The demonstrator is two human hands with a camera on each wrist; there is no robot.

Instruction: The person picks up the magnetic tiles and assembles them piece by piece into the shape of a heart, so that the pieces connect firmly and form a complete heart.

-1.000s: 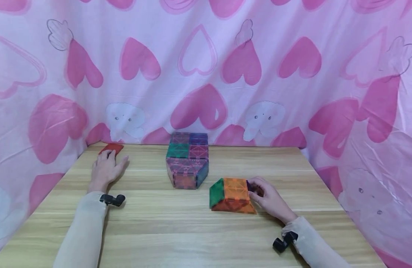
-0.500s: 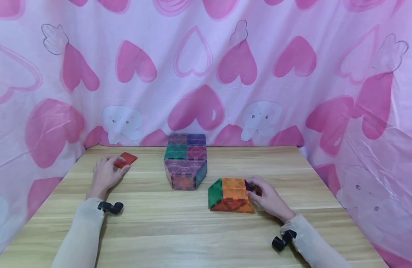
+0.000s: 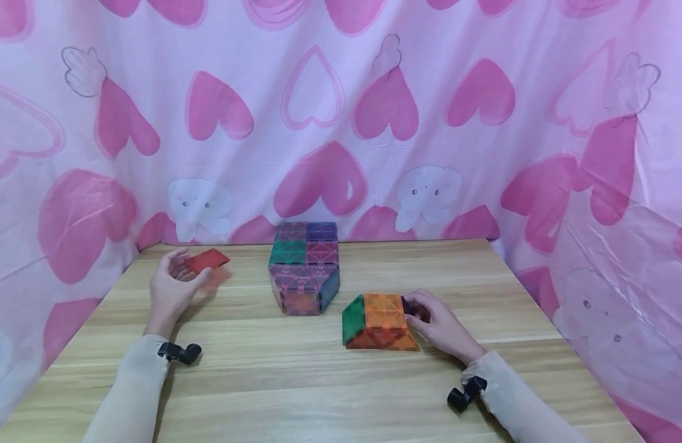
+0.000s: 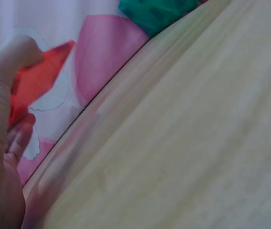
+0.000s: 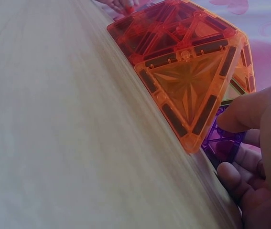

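Observation:
A red magnetic tile (image 3: 208,261) is pinched between the thumb and fingers of my left hand (image 3: 175,286), raised above the far left of the table. In the left wrist view the same red tile (image 4: 42,78) appears blurred against the curtain. My right hand (image 3: 443,326) holds a purple tile (image 5: 223,140) at the right side of a small magnetic-tile block (image 3: 384,311). This block has an orange top, a green left side and a red front with an orange triangle (image 5: 190,86) at its right end. Part of the purple tile is hidden by my fingers.
Behind the small block, left of it, stands a larger magnetic-tile structure (image 3: 304,277) in purple, green, pink and blue. A pink heart-patterned curtain (image 3: 319,154) closes off the table's back and sides. The wooden table (image 3: 252,381) extends in front.
My left hand has picked up the red tile from the far left corner and drawn it rightward and up off the table. The right hand stays at the small block.

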